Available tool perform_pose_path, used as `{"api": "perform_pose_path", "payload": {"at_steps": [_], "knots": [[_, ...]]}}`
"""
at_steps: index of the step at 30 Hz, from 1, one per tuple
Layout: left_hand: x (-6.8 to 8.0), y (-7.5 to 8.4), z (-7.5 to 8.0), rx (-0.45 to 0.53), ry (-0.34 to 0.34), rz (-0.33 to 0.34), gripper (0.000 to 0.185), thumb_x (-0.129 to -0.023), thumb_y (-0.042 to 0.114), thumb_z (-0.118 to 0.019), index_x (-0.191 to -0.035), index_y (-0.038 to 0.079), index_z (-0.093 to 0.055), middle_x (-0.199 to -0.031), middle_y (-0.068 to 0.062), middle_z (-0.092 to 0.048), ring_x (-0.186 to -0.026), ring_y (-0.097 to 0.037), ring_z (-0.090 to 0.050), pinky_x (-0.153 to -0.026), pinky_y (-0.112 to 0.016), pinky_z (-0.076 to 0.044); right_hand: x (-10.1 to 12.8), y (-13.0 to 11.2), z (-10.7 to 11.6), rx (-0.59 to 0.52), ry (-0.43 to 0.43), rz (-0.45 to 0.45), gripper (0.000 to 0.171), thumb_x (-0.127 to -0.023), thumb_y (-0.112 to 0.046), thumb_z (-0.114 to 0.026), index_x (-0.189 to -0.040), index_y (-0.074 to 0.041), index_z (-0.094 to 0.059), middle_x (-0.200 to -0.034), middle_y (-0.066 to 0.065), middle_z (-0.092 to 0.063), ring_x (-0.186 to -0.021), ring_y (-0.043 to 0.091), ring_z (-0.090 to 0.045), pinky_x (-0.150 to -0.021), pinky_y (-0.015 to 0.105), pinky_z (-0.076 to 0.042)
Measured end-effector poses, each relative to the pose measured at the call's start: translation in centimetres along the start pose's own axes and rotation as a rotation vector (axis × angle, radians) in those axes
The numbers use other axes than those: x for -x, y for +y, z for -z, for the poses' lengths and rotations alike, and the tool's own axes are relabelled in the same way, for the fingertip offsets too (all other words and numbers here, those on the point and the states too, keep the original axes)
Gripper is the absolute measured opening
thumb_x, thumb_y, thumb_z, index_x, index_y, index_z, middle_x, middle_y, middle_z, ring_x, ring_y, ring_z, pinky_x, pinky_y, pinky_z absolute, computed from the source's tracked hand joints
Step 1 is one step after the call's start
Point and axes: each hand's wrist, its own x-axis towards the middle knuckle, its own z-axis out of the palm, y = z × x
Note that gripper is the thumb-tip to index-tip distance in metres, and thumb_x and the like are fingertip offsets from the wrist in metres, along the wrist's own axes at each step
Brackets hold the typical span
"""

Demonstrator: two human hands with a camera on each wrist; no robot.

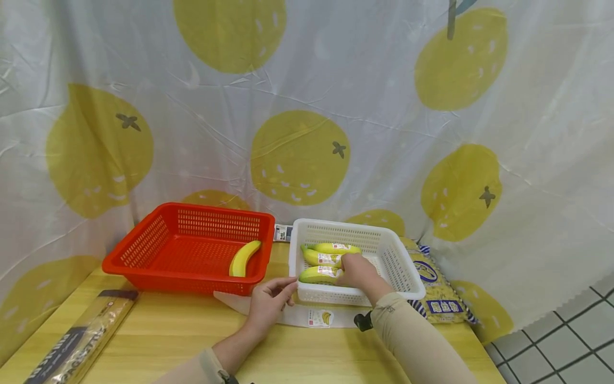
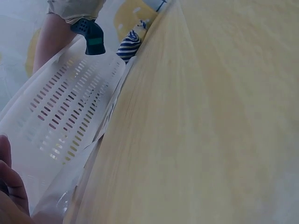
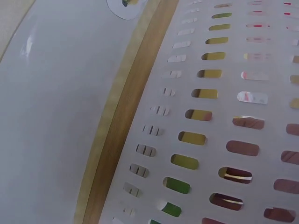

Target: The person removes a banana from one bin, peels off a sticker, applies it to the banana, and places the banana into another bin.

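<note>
My right hand (image 1: 357, 272) was down inside the white basket (image 1: 402, 269) on the counter (image 1: 182, 330), its grip curled over the nearest wrapped banana (image 1: 317, 274), with two more bananas just behind it. My left hand (image 1: 268, 301) rested loose and apart against the basket's front left corner. I judged the banana light but soft and easily bruised, its film wrap slippery, so the middle of its curve seemed the safest hold, taken gently.
</note>
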Motion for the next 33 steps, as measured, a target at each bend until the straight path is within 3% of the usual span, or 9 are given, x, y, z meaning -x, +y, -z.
{"api": "perform_pose_path", "payload": {"at_steps": [10,14,20,23,27,30,33], "knots": [[0.2,0.1,0.0,-0.03,-0.017,-0.007,0.036,-0.092,0.027,-0.079,-0.117,0.003,-0.076,-0.093,-0.035,-0.065,-0.065,-0.015,-0.064,-0.053,-0.02,-0.043,0.4,-0.6,0.8,0.011,-0.038,-0.024,0.033,-0.075,-0.025,-0.089,-0.075,-0.013,-0.058,-0.067,0.0,-0.055,-0.059,0.017,-0.046,-0.053,0.034,-0.038],[0.3,0.3,0.0,-0.036,-0.017,-0.009,0.035,-0.092,0.027,-0.079,-0.118,0.003,-0.076,-0.092,-0.033,-0.066,-0.064,-0.015,-0.064,-0.054,-0.021,-0.044,0.4,-0.8,1.2,0.011,-0.034,-0.015,0.035,-0.077,-0.022,-0.087,-0.071,-0.014,-0.054,-0.063,-0.003,-0.046,-0.056,0.015,-0.039,-0.05,0.032,-0.032],[0.4,0.2,0.0,-0.038,-0.015,-0.003,0.028,-0.093,0.022,-0.078,-0.116,0.007,-0.076,-0.096,-0.018,-0.074,-0.064,-0.015,-0.065,-0.056,-0.021,-0.046,0.4,-1.6,1.9,0.032,-0.037,0.032,0.038,-0.082,-0.022,-0.083,-0.069,-0.013,-0.048,-0.062,-0.005,-0.034,-0.056,0.013,-0.03,-0.052,0.031,-0.024],[0.5,0.2,0.0,-0.028,-0.022,-0.014,0.028,-0.094,0.02,-0.077,-0.117,0.005,-0.075,-0.097,-0.02,-0.074,-0.064,-0.015,-0.065,-0.057,-0.022,-0.048,0.7,-2.4,2.2,0.049,-0.035,0.061,0.032,-0.082,-0.025,-0.082,-0.073,-0.012,-0.055,-0.065,-0.005,-0.044,-0.059,0.013,-0.038,-0.053,0.031,-0.031],[0.7,0.3,-0.2,-0.044,-0.028,-0.053,0.028,-0.095,0.016,-0.075,-0.119,0.002,-0.073,-0.096,-0.028,-0.07,-0.062,-0.016,-0.066,-0.056,-0.023,-0.05,1.3,-3.7,2.5,0.055,0.001,0.096,0.026,-0.084,-0.03,-0.082,-0.089,-0.009,-0.067,-0.082,-0.001,-0.066,-0.07,0.015,-0.057,-0.06,0.034,-0.048],[0.9,0.8,-0.2,-0.06,-0.043,-0.094,0.025,-0.095,0.017,-0.075,-0.118,0.007,-0.075,-0.094,-0.025,-0.07,-0.061,-0.016,-0.066,-0.052,-0.023,-0.049,1.9,-4.6,2.5,0.026,0.06,0.121,0.028,-0.087,-0.033,-0.081,-0.096,-0.009,-0.07,-0.09,0.002,-0.071,-0.075,0.016,-0.061,-0.065,0.036,-0.052],[0.8,1.8,0.1,-0.113,-0.076,-0.237,0.019,-0.095,0.015,-0.075,-0.114,0.012,-0.076,-0.087,-0.015,-0.071,-0.061,-0.015,-0.066,-0.051,-0.022,-0.049,2.8,-5.4,2.3,-0.036,0.117,0.149,0.024,-0.089,-0.033,-0.079,-0.093,-0.01,-0.07,-0.087,0.001,-0.07,-0.071,0.014,-0.059,-0.063,0.035,-0.05]]}}
